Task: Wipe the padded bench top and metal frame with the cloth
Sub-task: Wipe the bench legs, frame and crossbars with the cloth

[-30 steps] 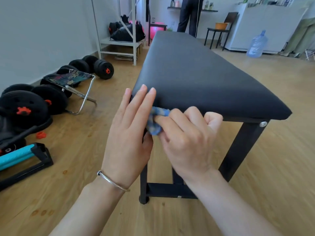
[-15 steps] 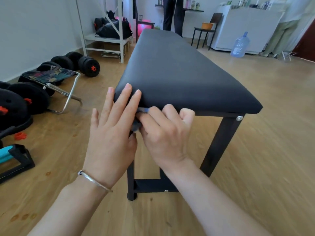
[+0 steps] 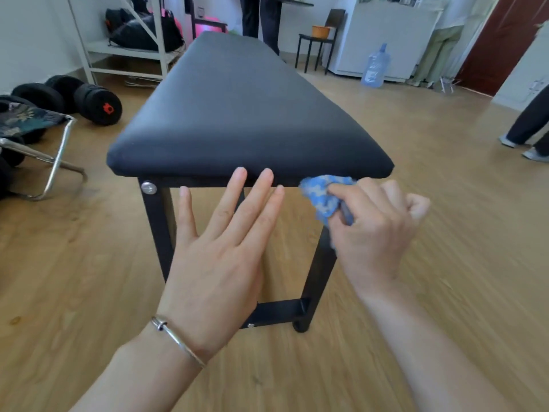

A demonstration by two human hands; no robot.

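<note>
the padded bench top (image 3: 237, 114) runs away from the camera, its near short edge just in front of both hands. the left hand (image 3: 219, 263) is flat and wide, fingers straight and slightly spread, with the fingertips (image 3: 240, 173) up against the lower lip of that near edge; whether they press on it cannot be told. a thin silver bracelet (image 3: 178, 340) circles the left wrist. to its right, the right hand (image 3: 374, 233) has its fingers curled round a bunched blue cloth (image 3: 323, 197), which meets the near edge of the pad close to the right corner, above the right leg of the black metal frame (image 3: 156, 230). the two hands are near each other but apart. black dumbbells (image 3: 98, 104) and a folding stool (image 3: 35, 138) lie on the wooden floor (image 3: 74, 278) to the left; a water bottle (image 3: 375, 66) stands far behind.
</note>
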